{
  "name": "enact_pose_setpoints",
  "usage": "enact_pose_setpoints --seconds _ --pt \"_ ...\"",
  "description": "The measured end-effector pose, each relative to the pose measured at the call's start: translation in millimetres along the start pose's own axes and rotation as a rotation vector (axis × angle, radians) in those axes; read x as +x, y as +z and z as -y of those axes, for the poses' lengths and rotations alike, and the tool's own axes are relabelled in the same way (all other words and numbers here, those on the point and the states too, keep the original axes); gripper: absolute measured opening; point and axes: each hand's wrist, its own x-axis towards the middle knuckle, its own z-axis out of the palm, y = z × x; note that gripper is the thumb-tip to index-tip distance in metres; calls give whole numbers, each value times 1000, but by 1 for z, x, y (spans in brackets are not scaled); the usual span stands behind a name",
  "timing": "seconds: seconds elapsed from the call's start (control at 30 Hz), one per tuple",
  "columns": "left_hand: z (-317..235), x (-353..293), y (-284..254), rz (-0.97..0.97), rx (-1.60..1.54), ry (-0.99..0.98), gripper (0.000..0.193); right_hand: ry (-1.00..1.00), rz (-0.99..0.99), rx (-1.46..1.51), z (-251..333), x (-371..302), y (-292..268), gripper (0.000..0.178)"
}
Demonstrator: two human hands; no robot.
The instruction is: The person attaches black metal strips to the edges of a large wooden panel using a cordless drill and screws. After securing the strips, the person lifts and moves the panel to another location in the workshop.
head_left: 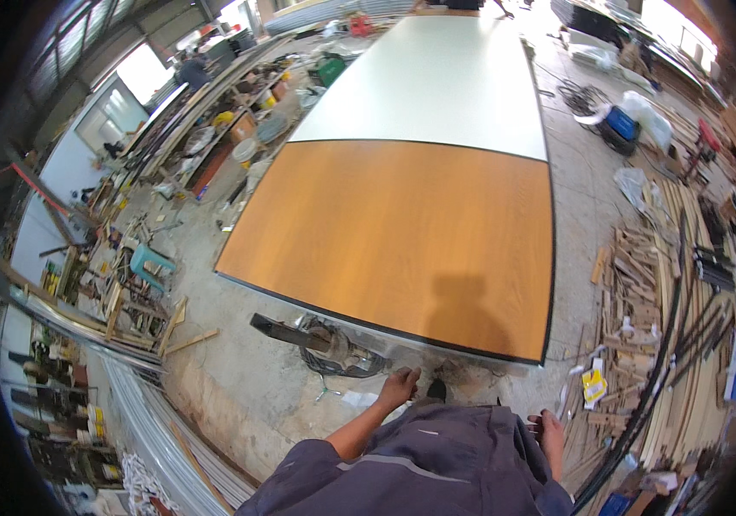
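Note:
My left hand (400, 387) is curled closed in front of my body, above the floor and short of the panel's near edge. Whatever it might hold is hidden. Lower and to the right, my right hand (548, 429) is also closed, its fingers bent together near my side. Anything in its grip is too small to make out. Ahead lies a large wood-grain panel (394, 232) with a dark edge strip, touching neither hand. Beyond it a white panel (437, 77) continues away from me. A dark power tool with a cable (333, 348) rests on the floor, left of my left hand.
Wood offcuts and long strips (634, 335) lie piled along the right. A teal stool (151, 265) stands at the left, near long metal profiles (140, 421). Farther off are a blue machine (621, 125), coiled cable (581, 96) and cluttered shelves (230, 129).

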Motion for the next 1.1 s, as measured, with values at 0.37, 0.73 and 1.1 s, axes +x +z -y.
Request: enact_pose_setpoints --seconds 0.37,0.73,1.1 --pt "-83 -4 -74 -431 -284 214 33 -138 156 100 77 106 15 77" --pt "-160 -39 -118 -674 87 322 29 -131 377 112 138 120 99 43" --pt "-107 111 -439 -1149 753 197 48 -68 176 20 150 114 115 56"
